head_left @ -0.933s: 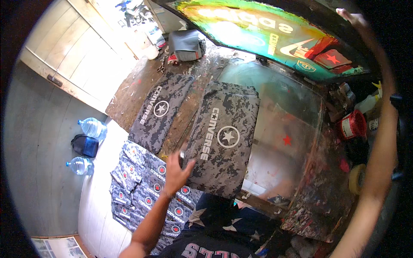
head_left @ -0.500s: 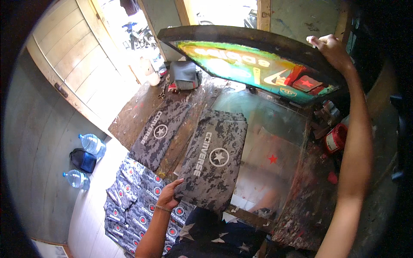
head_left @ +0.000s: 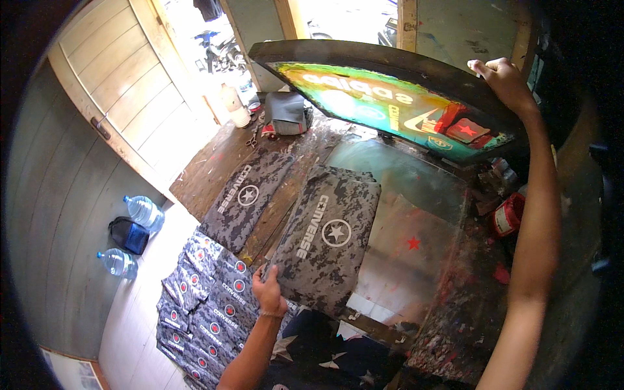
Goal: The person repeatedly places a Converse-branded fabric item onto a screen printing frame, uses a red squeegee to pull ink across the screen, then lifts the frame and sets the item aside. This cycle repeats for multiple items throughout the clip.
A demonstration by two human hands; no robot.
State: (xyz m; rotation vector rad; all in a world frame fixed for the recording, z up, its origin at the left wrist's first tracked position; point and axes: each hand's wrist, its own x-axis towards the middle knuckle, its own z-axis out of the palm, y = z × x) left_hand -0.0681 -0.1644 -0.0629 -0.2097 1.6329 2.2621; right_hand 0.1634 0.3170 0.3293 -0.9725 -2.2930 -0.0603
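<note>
A dark framed printing screen (head_left: 364, 97) stands tilted up at the back of the bench, its mesh stained green, yellow and red. My right hand (head_left: 504, 81) is closed on its upper right edge. In front lies a stack of folded grey camouflage cloth (head_left: 331, 263) with a white circled star and lettering. My left hand (head_left: 270, 296) holds the near left corner of this cloth, thumb on top; its other fingers are partly hidden. Right of the cloth, a glossy printing plate (head_left: 416, 279) bears a small red star (head_left: 413, 243).
Another printed camouflage cloth (head_left: 247, 201) lies on the wooden bench to the left. Several pieces with red stars (head_left: 214, 312) are spread lower down. Scissors (head_left: 253, 135), a red tub (head_left: 508, 216) and large water bottles (head_left: 144, 212) stand or lie around. A door (head_left: 117, 78) is at left.
My left hand has shifted a little along the cloth's corner, its fingers now closer against the edge. The whole view has moved slightly. My right hand still holds the raised screen.
</note>
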